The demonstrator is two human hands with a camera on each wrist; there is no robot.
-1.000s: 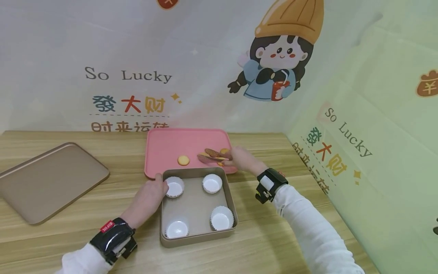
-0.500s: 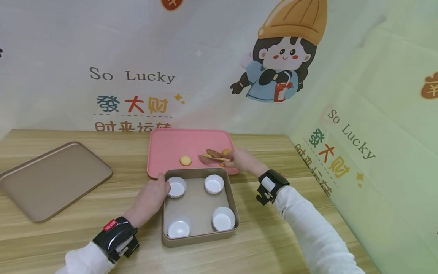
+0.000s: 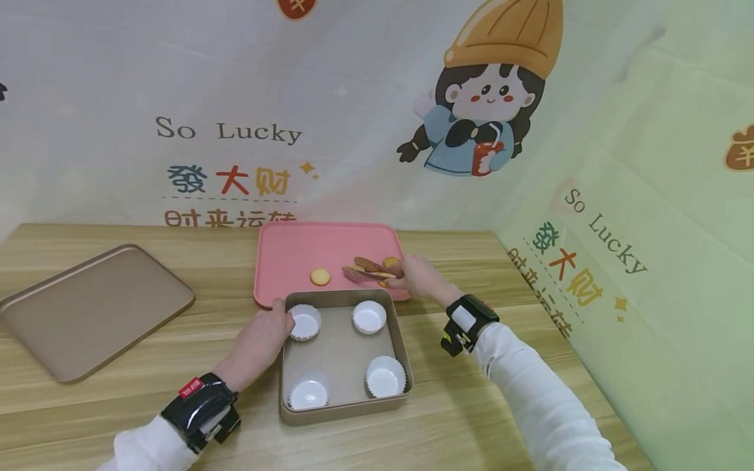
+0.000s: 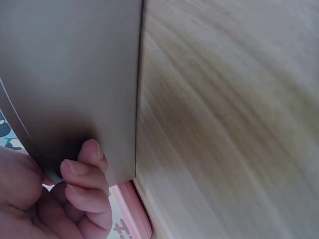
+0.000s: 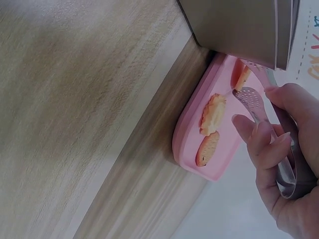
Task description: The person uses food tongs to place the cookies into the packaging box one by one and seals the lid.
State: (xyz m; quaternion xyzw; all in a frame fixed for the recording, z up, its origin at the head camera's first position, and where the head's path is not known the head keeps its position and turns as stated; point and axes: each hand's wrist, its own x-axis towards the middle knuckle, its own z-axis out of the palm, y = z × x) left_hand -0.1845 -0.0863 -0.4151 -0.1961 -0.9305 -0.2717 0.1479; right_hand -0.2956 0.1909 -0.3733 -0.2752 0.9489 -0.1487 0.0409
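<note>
My left hand (image 3: 259, 340) grips the left wall of a square baking pan (image 3: 341, 356), thumb over the rim and fingers curled against the outside. Several white paper baking cups (image 3: 369, 317) stand inside the pan near its corners. In my right hand (image 3: 419, 278) is a pair of metal tongs (image 5: 253, 103) with perforated tips. The tips are spread on either side of a yellow pastry piece (image 5: 243, 77) on the pink tray (image 3: 306, 245). Two more pastries, a ruffled one (image 5: 214, 114) and a smooth one (image 5: 207, 149), lie nearer the tray's end. A round cookie (image 3: 321, 277) sits left of the tongs.
A shallow bronze-coloured baking tray (image 3: 100, 311) lies on the wooden table (image 3: 218, 418) at the left. The pan's far edge overlaps the pink tray's near edge in the head view. A printed cloth (image 3: 341, 144) hangs behind the table and along its right side.
Things sit slightly further right in the head view than a second ago, the backdrop with them. Both hands, the tongs and the pan keep their places relative to each other.
</note>
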